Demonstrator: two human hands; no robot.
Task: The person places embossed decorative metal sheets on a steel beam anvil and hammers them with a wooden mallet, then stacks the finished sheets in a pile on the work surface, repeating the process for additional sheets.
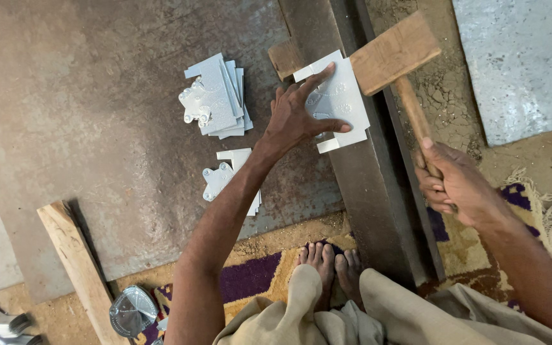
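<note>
- Left hand (298,118): spread flat, fingers pressing a pale metal sheet piece (340,105) onto a dark steel beam (365,185); nothing grasped.
- Right hand (452,185): clenched round the handle of a wooden mallet (394,54), its head at the sheet's far edge.
- Stack of similar pieces (215,96) on the rusty plate (97,128) (a smaller pile (228,176) nearer).
- Wooden plank (78,268) at lower left.

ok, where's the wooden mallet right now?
In the head view, upper right: the wooden mallet is gripped by its handle in the right hand, its head touching the right edge of the embossed metal sheet under the left hand.
</note>
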